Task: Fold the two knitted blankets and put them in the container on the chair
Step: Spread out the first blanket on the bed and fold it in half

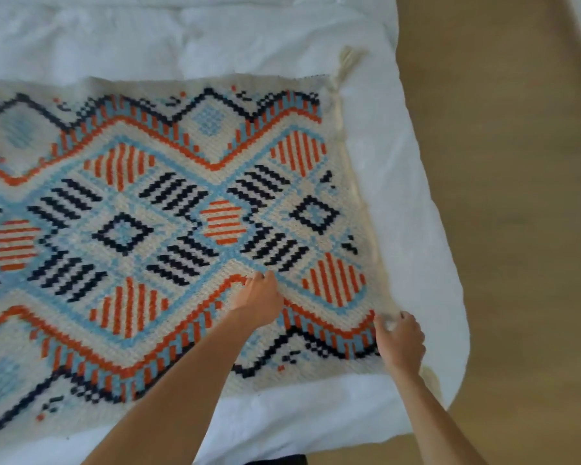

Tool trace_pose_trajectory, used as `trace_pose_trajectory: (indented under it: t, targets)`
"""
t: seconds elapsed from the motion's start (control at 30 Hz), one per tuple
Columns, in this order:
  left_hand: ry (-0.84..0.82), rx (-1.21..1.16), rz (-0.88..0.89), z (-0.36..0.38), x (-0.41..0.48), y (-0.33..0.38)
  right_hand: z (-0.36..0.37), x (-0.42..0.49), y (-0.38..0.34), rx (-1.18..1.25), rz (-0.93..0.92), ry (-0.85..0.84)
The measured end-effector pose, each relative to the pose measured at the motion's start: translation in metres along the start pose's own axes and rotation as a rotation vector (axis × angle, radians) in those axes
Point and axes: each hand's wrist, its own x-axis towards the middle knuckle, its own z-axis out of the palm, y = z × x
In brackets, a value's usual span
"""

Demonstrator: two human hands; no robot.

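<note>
The cream knitted blanket with orange, pale-blue and navy diamonds (168,209) runs off frame at nine o'clock. At five o'clock the right forearm (430,421) half-hides its cream tassel (432,380); the right hand (401,342) is blurred at its fingertips.

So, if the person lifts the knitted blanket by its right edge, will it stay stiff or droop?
Probably floppy: the knitted blanket lies flat, following the white bedding. Its chunky knit likely grips rather than slides. Tassels may dangle.

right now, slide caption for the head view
Knitted blanket spread on white bed, left hand resting on it, right hand gripping its edge.
</note>
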Motion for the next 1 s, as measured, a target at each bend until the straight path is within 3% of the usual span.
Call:
trace_pose_trajectory:
  t: [0.1, 0.33, 0.53, 0.73, 1.0]
  targets:
    - [-0.004, -0.027, 0.029, 0.006, 0.0, 0.013, -0.002, -0.01, -0.002, 0.111, -0.045, 0.008]
    - [0.045, -0.159, 0.072, 0.0, -0.001, 0.057, 0.01, -0.072, -0.044, 0.078, -0.521, -0.119]
    - [0.17, -0.332, 0.137, -0.039, -0.014, 0.064, 0.031, -0.134, -0.089, 0.07, -0.656, -0.175]
    - [0.369, -0.335, 0.009, -0.088, -0.029, 0.012, 0.064, -0.193, -0.118, 0.14, -0.723, -0.258]
    - [0.379, -0.464, 0.01, -0.12, -0.058, -0.108, 0.124, -0.279, -0.163, 0.13, -0.784, -0.29]
